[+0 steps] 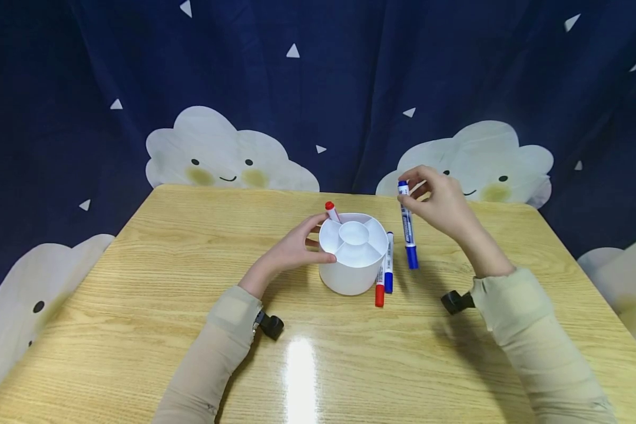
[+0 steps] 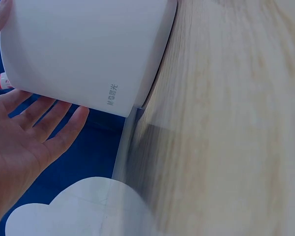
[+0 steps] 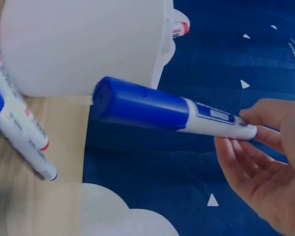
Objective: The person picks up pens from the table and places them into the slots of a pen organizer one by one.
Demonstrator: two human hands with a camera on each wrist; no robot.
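Pinching a blue marker (image 1: pixel 407 227), right hand (image 1: pixel 439 201); gripping a white holder (image 1: pixel 350 278), left hand (image 1: pixel 298 245), fingers (image 1: pixel 312 222) part-hidden.

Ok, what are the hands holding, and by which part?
The right hand pinches a blue marker by its upper end, opposite the cap; the left hand holds the white organizer by its side.

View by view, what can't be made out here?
Head: lower end of red-topped marker, hidden inside cup.
Head: lettering on blue marker in right hand, too small.
Left wrist: part of cup's side, cut by upper edge.
Right wrist: cap ends of two markers beside cup, cut by left edge.
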